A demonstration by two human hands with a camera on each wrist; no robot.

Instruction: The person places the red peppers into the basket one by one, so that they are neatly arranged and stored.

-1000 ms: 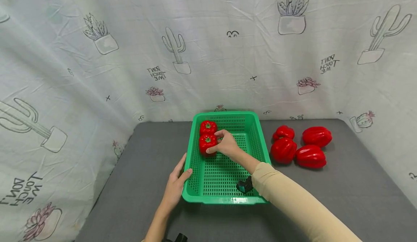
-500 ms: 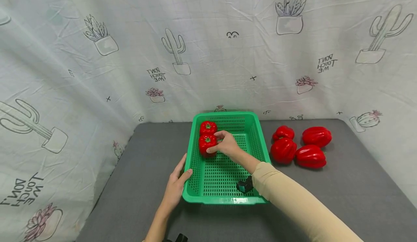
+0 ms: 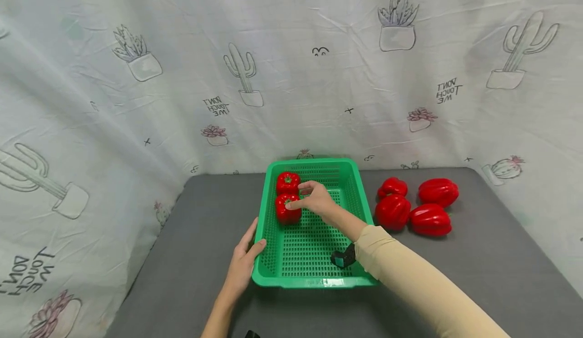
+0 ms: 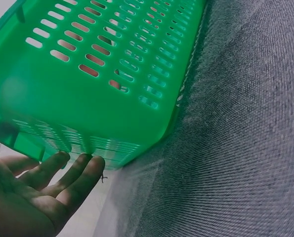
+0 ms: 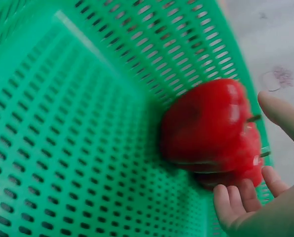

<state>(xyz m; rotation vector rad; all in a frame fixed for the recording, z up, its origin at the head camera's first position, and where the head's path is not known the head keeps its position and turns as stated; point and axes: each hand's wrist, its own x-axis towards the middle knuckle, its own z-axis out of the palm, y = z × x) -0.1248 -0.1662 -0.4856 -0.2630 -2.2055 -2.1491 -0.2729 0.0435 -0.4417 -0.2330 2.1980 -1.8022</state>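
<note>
In the head view, two red bell peppers stand stem up along the left wall of a green plastic basket [image 3: 314, 281]: a far one [image 3: 287, 182] and a near one [image 3: 288, 213]. My right hand [image 3: 316, 200] hovers over the near pepper, thumb and fingers spread apart. In the right wrist view, the thumb stands off the red bell pepper [image 5: 203, 126] and the loosely bent fingers are beside it. My left hand [image 3: 241, 262] grips the basket's left side, thumb over the rim. In the left wrist view, its fingertips touch the outside of the wall.
Several more red bell peppers [image 3: 430, 219] lie grouped on the grey tabletop [image 3: 218, 201], right of the basket. A white curtain [image 3: 291, 85] printed with potted plants hangs behind and beside the table. A black wrist device [image 3: 343, 257] overlaps the basket's front right.
My right thumb and fingers have loosened from the near pepper, and the hand has lifted slightly off it. The left hand keeps its hold on the basket. The head view has shifted a little.
</note>
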